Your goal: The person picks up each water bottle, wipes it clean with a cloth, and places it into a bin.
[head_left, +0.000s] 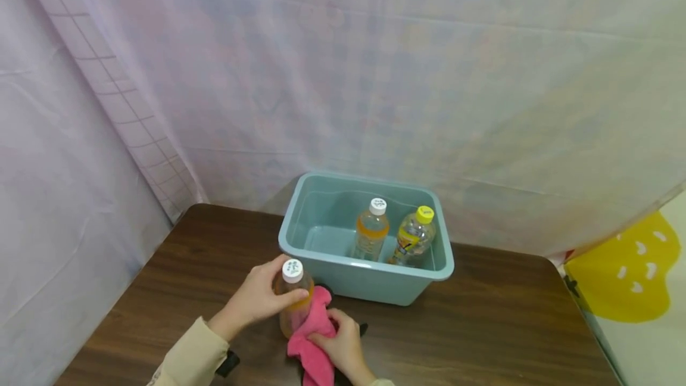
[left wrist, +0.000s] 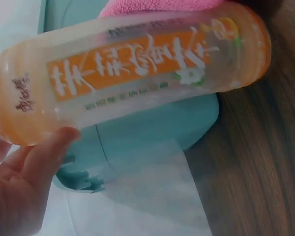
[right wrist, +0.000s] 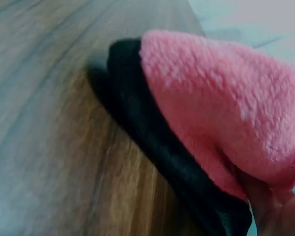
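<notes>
Near the table's front, my left hand (head_left: 262,292) grips the upper part of a clear plastic bottle (head_left: 293,319) with a white cap and orange label. The left wrist view shows this bottle (left wrist: 132,69) lengthwise, my thumb (left wrist: 54,152) against its shoulder. My right hand (head_left: 345,344) pinches a pink fluffy cloth (head_left: 316,344), which lies against the bottle's right side. In the right wrist view the cloth (right wrist: 221,98) is folded and has a black edge; fingers of the right hand (right wrist: 280,211) show at its lower right.
Behind the hands stands a blue-green plastic basin (head_left: 364,282). Inside it are a white-capped bottle (head_left: 371,237) and a yellow-capped bottle (head_left: 415,240). They stand on a dark wooden table (head_left: 509,314), with a pale curtain (head_left: 375,76) hanging behind it. A yellow shape (head_left: 627,273) is at far right.
</notes>
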A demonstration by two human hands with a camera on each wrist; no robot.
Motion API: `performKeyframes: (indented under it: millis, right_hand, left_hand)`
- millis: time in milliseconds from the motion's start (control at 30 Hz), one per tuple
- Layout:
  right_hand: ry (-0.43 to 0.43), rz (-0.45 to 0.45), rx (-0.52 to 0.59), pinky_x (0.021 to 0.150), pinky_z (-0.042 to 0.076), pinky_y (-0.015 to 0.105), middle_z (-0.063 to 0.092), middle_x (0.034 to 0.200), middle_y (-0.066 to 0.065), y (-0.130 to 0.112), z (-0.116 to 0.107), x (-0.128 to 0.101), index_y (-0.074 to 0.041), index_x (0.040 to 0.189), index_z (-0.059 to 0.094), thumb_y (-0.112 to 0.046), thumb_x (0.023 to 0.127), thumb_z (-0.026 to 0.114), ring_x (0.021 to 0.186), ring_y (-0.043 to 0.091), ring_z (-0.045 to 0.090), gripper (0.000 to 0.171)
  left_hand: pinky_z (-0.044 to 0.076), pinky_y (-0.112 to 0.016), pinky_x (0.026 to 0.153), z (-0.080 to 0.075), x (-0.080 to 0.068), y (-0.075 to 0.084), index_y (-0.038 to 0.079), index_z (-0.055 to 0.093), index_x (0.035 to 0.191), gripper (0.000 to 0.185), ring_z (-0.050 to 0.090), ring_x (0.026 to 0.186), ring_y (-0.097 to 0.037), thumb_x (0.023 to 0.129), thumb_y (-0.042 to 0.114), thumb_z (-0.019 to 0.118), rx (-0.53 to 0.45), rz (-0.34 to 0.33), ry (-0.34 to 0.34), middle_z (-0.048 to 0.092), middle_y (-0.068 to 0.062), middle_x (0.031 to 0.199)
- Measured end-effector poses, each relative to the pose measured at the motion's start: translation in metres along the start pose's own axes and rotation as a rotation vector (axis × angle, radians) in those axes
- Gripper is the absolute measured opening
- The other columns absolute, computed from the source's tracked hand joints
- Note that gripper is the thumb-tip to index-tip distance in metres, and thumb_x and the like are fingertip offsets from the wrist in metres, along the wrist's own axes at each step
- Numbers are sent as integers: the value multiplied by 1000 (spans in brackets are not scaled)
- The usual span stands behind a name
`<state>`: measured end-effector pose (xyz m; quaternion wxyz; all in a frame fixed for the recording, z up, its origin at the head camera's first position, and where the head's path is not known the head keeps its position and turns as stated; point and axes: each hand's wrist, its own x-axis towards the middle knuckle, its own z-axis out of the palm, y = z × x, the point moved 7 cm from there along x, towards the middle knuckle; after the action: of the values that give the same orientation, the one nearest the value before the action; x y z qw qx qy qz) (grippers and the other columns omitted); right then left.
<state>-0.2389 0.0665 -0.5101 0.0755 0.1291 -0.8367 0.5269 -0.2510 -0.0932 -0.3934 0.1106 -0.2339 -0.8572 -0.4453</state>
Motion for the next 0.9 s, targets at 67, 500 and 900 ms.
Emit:
performKeyframes:
  millis: [67, 500, 900]
  right_hand:
    - [-7, 17, 33, 61, 47, 20, 68, 81, 6, -1, -3, -2, -5, 90, 67, -14, 63, 81, 70, 3, 58, 32]
    - [47, -46, 274, 67, 50, 22, 67, 88, 13, -40, -38, 2, 1, 96, 65, 4, 62, 78, 77, 1, 58, 36]
    - [-15, -110, 252, 72, 50, 25, 68, 94, 3, -86, -59, 21, -9, 100, 66, -4, 65, 80, 82, 7, 60, 38]
  left_hand:
    - [42, -21, 52, 1, -1, 1, 7, 49, 106, 46, 48, 60, -1, 73, 27, 75, 2, -5, -15, 60, 2, 77]
    - [46, -27, 76, -7, 0, 6, 11, 61, 103, 38, 52, 89, -8, 70, 21, 77, 44, 192, -30, 57, 2, 97]
    - [52, -31, 72, -7, 0, 1, 4, 56, 108, 35, 57, 98, -14, 77, 10, 71, -165, 165, -203, 62, -9, 101]
